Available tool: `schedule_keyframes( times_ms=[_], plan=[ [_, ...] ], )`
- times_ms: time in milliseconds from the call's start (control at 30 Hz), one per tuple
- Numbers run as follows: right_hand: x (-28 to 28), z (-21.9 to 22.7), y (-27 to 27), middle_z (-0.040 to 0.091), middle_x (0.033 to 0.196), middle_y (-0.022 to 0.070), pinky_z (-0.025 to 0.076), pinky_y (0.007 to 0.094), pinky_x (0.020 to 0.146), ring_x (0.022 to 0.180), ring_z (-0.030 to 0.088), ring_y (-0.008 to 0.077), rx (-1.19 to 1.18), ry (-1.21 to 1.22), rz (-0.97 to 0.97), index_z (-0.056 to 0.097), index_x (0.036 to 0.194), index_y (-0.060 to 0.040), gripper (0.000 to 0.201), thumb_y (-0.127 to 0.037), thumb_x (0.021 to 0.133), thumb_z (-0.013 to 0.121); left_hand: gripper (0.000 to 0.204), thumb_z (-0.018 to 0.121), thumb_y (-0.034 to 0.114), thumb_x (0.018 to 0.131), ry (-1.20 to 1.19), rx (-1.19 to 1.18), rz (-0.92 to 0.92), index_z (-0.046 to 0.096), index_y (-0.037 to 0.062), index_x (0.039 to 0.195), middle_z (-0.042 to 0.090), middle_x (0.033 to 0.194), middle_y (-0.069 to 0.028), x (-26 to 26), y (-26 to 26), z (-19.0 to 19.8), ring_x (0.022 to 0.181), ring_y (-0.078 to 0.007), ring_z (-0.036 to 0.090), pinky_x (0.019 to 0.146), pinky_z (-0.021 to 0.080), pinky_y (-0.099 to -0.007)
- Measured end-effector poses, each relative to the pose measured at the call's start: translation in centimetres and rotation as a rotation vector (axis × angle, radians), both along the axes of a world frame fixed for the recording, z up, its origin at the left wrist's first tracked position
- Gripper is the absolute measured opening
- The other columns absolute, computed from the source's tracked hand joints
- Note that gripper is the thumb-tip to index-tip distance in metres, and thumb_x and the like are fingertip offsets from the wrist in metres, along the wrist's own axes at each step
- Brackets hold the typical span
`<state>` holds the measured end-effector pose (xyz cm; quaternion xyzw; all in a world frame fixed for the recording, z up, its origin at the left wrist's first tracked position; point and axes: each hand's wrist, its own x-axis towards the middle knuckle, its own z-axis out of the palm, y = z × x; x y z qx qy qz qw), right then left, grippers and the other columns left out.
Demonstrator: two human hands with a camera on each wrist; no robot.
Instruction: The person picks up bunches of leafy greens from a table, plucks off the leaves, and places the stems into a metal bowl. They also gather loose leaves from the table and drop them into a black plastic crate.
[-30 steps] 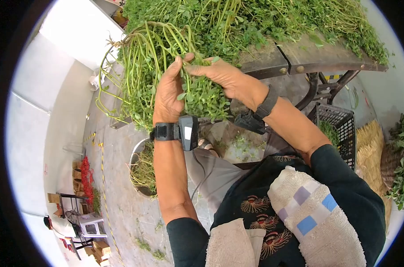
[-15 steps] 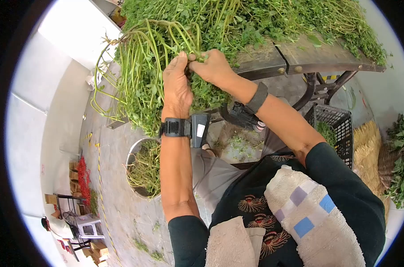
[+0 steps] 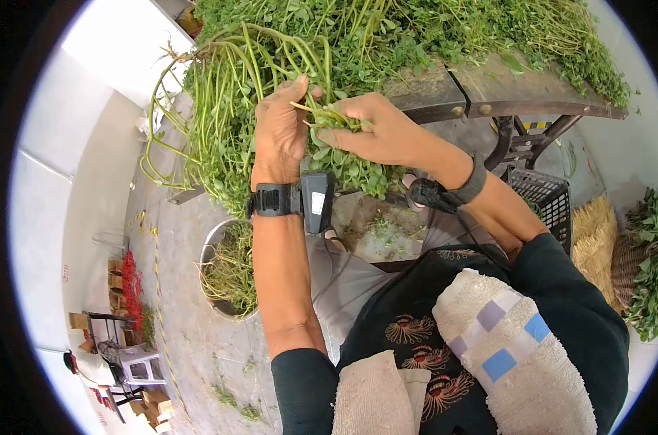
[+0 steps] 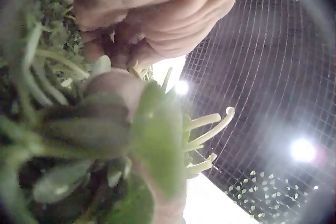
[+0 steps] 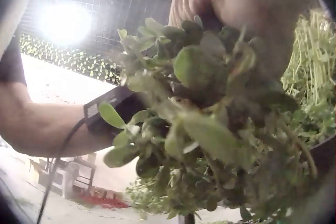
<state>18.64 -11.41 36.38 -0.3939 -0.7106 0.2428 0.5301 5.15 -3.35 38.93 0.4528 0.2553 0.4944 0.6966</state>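
Observation:
In the head view, the right hand (image 3: 383, 134) grips a small bunch of leafy sprigs (image 3: 336, 117), its bare stem ends pointing toward the left hand. The left hand (image 3: 280, 130) is beside a large tangle of long green stems (image 3: 227, 87), thumb raised and fingers curled at the stems; what they pinch is partly hidden. Curled fingers meet around a thin stem in the left wrist view, with pale stem ends (image 4: 205, 124) sticking out below. Round green leaves (image 5: 194, 71) hang under a hand in the right wrist view, covering its fingers.
Greens are heaped over the wooden table (image 3: 499, 87). A bucket of stems (image 3: 231, 272) stands on the floor at left, a black crate (image 3: 554, 203) at right. Straw (image 3: 593, 235) lies beyond it. Another person (image 3: 93, 370) is at lower left.
The right hand has drawn a little away from the left, to the right and down, and its sprigs now show between the hands. The left hand has shifted slightly left.

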Motion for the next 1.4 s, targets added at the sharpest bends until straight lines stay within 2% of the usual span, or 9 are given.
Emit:
schedule_keyframes(
  times_ms=[267, 300, 367, 667, 833, 900, 1167, 1333, 1400],
  plan=[
    [-0.6, 0.6, -4.6, 0.055, 0.062, 0.009, 0.04, 0.0278, 0.052, 0.055, 0.049, 0.0125, -0.023, -0.084, 0.137, 0.062, 0.083, 0.0001, 0.02, -0.019, 0.08, 0.063, 0.017, 0.06, 0.011, 0.085, -0.012, 0.21, 0.151, 0.058, -0.0044, 0.091, 0.06, 0.084, -0.0102, -0.2, 2.8, -0.9, 0.07, -0.0173, 0.055, 0.071, 0.042, -0.0297],
    [-1.1, 0.4, -5.9, 0.058, 0.067, 0.0071, 0.042, 0.0263, 0.054, 0.059, 0.051, 0.0111, -0.077, -0.097, 0.186, 0.062, 0.086, -0.0005, 0.019, -0.019, 0.081, 0.062, 0.028, 0.056, 0.02, 0.089, 0.335, 0.203, 0.161, 0.058, -0.0052, 0.099, 0.061, 0.097, -0.013, -1.0, 2.8, -0.1, 0.079, -0.0183, 0.056, 0.078, 0.043, -0.0329],
    [-1.7, 0.4, -6.8, 0.063, 0.075, 0.0034, 0.044, 0.0231, 0.058, 0.067, 0.056, 0.0083, -0.163, -0.132, 0.304, 0.064, 0.092, -0.0017, 0.018, -0.018, 0.084, 0.061, 0.031, 0.053, 0.024, 0.09, 0.325, 0.217, 0.077, 0.058, -0.0042, 0.1, 0.06, 0.1, -0.0122, -1.3, 1.8, 1.8, 0.083, -0.0184, 0.055, 0.08, 0.042, -0.0338],
    [11.7, -4.1, -7.5, 0.065, 0.087, 0.006, 0.053, 0.0282, 0.06, 0.072, 0.063, 0.0138, -0.524, 0.9, -0.183, 0.062, 0.097, -0.0036, 0.022, -0.021, 0.083, 0.063, 0.032, 0.046, 0.003, 0.085, 0.477, 0.346, 0.155, 0.055, -0.0043, 0.114, 0.058, 0.113, -0.0127, -6.5, 3.6, 1.0, 0.085, -0.0144, 0.056, 0.071, 0.048, -0.026],
    [23.5, -8.1, -13.0, 0.061, 0.08, 0.004, 0.048, 0.0279, 0.06, 0.067, 0.059, 0.0143, -0.432, 0.614, -0.865, 0.062, 0.098, 0.0, 0.034, -0.03, 0.082, 0.063, 0.03, 0.053, 0.008, 0.082, 0.778, 0.493, 0.386, 0.06, -0.0063, 0.107, 0.066, 0.091, -0.0118, -5.6, 4.0, 1.0, 0.072, -0.0131, 0.06, 0.066, 0.048, -0.0237],
    [30.3, -13.7, -16.0, 0.062, 0.081, 0.0079, 0.046, 0.0339, 0.063, 0.069, 0.058, 0.018, -0.505, 0.129, -1.215, 0.062, 0.098, 0.0039, 0.046, -0.038, 0.079, 0.065, 0.037, 0.06, 0.019, 0.079, 0.896, 0.609, 0.391, 0.06, -0.0084, 0.103, 0.067, 0.083, -0.0163, -4.8, 4.6, 0.6, 0.074, -0.0199, 0.064, 0.068, 0.049, -0.0285],
    [34.7, -26.0, -27.3, 0.064, 0.086, 0.021, 0.046, 0.0392, 0.069, 0.081, 0.062, 0.0296, -0.919, -0.339, -1.414, 0.062, 0.101, 0.0035, 0.048, -0.039, 0.078, 0.063, 0.053, 0.068, 0.043, 0.069, 1.574, 0.6, 0.462, 0.062, -0.0083, 0.085, 0.063, 0.079, -0.0242, -1.4, 7.3, 1.4, 0.077, -0.0374, 0.061, 0.068, 0.048, -0.0396],
    [36.2, -29.9, -27.4, 0.065, 0.091, 0.0199, 0.047, 0.0377, 0.066, 0.078, 0.063, 0.0303, -0.945, -0.548, -1.192, 0.052, 0.112, 0.011, 0.058, -0.031, 0.075, 0.068, 0.025, 0.064, 0.019, 0.07, 0.969, 0.495, 0.302, 0.063, -0.0047, 0.08, 0.062, 0.069, -0.0114, -3.8, 10.4, -0.8, 0.05, -0.0189, 0.054, 0.045, 0.042, -0.0314],
    [36.3, -30.5, -26.7, 0.066, 0.092, 0.0178, 0.048, 0.0366, 0.064, 0.075, 0.063, 0.0293, -0.9, -0.634, -1.035, 0.047, 0.116, 0.0147, 0.063, -0.025, 0.073, 0.071, 0.016, 0.064, 0.013, 0.074, 0.425, -0.028, -0.238, 0.063, 0.0019, 0.086, 0.06, 0.065, -0.0029, -5.9, 10.1, 2.2, 0.043, -0.0066, 0.039, 0.036, 0.027, -0.0218]
  ],
)
